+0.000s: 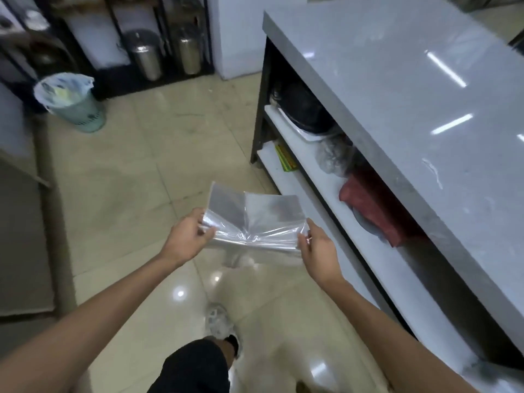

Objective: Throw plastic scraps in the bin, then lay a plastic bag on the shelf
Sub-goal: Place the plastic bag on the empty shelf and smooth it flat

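A clear plastic bag (255, 219) is stretched flat between my two hands over the tiled floor, in the middle of the view. My left hand (188, 236) pinches its left edge and my right hand (317, 246) pinches its right edge. A pale green bin (82, 112) lined with a white plastic bag stands on the floor at the far left, well away from my hands. The white shelf (320, 177) under the grey counter runs along the right, just beyond my right hand.
The grey counter top (411, 109) fills the right side. On the shelf lie a black pan (306, 109), a clear bundle (331, 154) and a red cloth (377, 205). Metal canisters (147, 55) stand on a dark rack at the back. My shoe (221, 327) is below the bag.
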